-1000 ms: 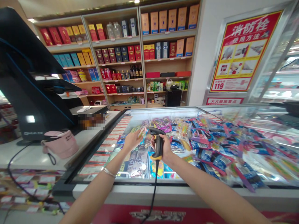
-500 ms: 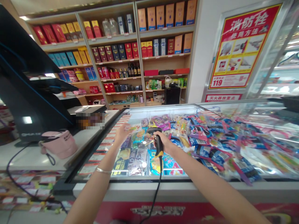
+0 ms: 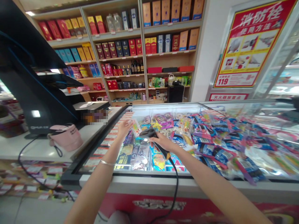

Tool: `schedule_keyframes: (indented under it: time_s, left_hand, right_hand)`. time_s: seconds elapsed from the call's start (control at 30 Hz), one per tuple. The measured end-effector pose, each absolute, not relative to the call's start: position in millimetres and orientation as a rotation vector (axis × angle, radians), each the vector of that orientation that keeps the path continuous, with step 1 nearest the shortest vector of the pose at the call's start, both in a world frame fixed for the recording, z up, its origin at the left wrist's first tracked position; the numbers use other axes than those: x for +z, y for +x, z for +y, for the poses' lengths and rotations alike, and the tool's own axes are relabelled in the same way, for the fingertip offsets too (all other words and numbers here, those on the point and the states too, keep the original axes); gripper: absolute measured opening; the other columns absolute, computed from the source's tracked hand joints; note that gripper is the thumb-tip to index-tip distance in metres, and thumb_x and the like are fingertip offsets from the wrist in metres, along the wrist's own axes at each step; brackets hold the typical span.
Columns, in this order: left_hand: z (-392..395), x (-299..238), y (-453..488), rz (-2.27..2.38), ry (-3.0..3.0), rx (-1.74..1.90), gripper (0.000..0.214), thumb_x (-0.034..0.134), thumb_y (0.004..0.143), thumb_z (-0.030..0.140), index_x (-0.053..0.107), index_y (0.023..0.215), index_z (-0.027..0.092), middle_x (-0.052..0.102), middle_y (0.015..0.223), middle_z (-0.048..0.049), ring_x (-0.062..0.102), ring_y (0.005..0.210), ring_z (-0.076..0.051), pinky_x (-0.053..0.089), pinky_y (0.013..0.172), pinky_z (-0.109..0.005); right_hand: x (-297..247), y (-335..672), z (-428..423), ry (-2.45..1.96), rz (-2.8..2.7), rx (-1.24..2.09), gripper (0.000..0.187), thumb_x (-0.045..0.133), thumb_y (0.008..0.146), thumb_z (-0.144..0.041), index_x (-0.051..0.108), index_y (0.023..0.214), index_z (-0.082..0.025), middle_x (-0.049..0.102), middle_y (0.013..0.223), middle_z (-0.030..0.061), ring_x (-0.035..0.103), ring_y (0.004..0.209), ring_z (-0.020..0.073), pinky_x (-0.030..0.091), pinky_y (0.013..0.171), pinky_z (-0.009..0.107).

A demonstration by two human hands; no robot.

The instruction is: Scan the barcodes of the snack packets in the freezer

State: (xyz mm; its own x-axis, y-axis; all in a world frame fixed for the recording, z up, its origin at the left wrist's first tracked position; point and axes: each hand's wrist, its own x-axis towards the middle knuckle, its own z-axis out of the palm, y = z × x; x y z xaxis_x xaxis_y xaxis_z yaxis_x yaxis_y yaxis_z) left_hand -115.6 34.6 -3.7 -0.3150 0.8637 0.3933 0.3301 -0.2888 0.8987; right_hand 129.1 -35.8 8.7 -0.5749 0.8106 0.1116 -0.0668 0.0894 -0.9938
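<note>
While our right hand (image 3: 161, 141) wraps around the handle of a black and yellow scanner (image 3: 161, 150) above the freezer (image 3: 149, 183), our left hand (image 3: 123, 128) pinches a small clear packet (image 3: 135, 127) with colored print over the left part of the same freezer. We hold the scanner tilted, its head just beside the packet; whether the two touch, we cannot tell. From the scanner's handle a black cord (image 3: 177, 183) hangs down past the front edge of the freezer. Around our left wrist sits a thin pale bracelet (image 3: 106, 163).

Below our hands, over the left half of the freezer, we see flat colorful bags (image 3: 139, 157), and a strip of red and white labels (image 3: 112, 134) runs along the freezer's left side. Over its right half spreads a heap of blue and pink packages (image 3: 215, 140). To the left of the freezer we have the counter (image 3: 18, 153), bearing a black screen stand (image 3: 44, 99) and a pink cup-shaped holder (image 3: 67, 138). Beyond the freezer rise wooden shelves (image 3: 171, 56) of boxes and bottles, and to their right, also behind the freezer, hangs a red and yellow poster (image 3: 253, 46).
</note>
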Motion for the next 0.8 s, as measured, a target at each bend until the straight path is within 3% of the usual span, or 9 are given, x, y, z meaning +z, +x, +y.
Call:
schedule_keyframes:
  time_s: [0.27,0.47,0.63,0.8]
  left_hand:
    - [33,0,-114,1.556,1.534,1.613,0.048,0.073,0.058,0.049,0.063,0.091,0.015,0.069,0.077,-0.0050,0.066,0.069,-0.019,0.051,0.054,-0.024]
    - [23,3,-108,1.566,1.624,1.424,0.047,0.070,0.064,0.046,0.059,0.101,0.018,0.064,0.065,0.0004,0.058,0.043,-0.013,0.044,0.040,-0.022]
    - [15,10,-100,1.410,1.494,1.395,0.054,0.073,0.063,0.041,0.055,0.108,0.017,0.063,0.068,0.0002,0.066,0.055,-0.018,0.056,0.054,-0.031]
    - [8,28,-65,1.210,1.512,1.441,0.058,0.075,0.060,0.026,0.054,0.113,0.018,0.063,0.087,-0.0025,0.067,0.062,-0.016,0.059,0.063,-0.035]
  right_hand:
    - [7,129,-35,-0.679,-1.651,1.579,0.011,0.063,0.076,-0.022,0.054,0.072,-0.019,0.065,0.055,-0.0014,0.049,0.032,0.0086,0.036,0.029,0.017]
    - [-1,126,-29,-0.712,-1.592,1.597,0.013,0.065,0.073,-0.027,0.056,0.078,-0.019,0.068,0.062,0.0000,0.049,0.034,0.0089,0.037,0.030,0.019]
    - [9,131,-29,-0.694,-1.420,1.581,0.016,0.065,0.064,-0.023,0.056,0.075,-0.017,0.068,0.061,0.0016,0.048,0.034,0.0090,0.038,0.033,0.020]
    - [40,171,-49,-0.698,-1.183,1.560,0.008,0.058,0.067,-0.025,0.056,0.069,-0.018,0.057,0.044,-0.0010,0.050,0.035,0.0117,0.039,0.035,0.021]
